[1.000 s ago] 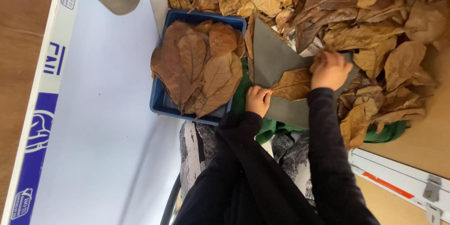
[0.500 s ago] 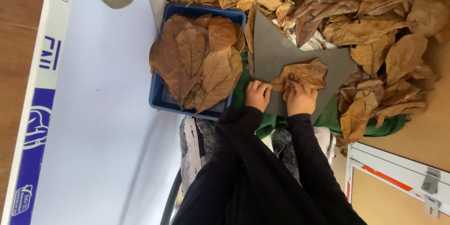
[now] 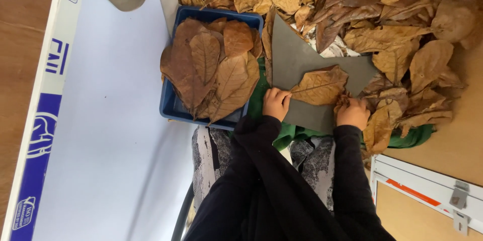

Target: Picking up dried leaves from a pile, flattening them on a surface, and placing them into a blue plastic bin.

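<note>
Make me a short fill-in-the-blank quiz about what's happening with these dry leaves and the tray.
1. The stacked leaves sit in a tray coloured ____.
2. Both hands, left hand and right hand, touch one leaf lying on a flat ____ sheet.
3. Under that sheet lies a ____ cloth.

Missing words: blue; grey; green

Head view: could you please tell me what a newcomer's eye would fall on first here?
A big heap of dry brown leaves fills the upper right. At centre, the left hand and right hand hold one dry leaf on a grey board. To the left, a blue tray is stacked with flat leaves.
</note>
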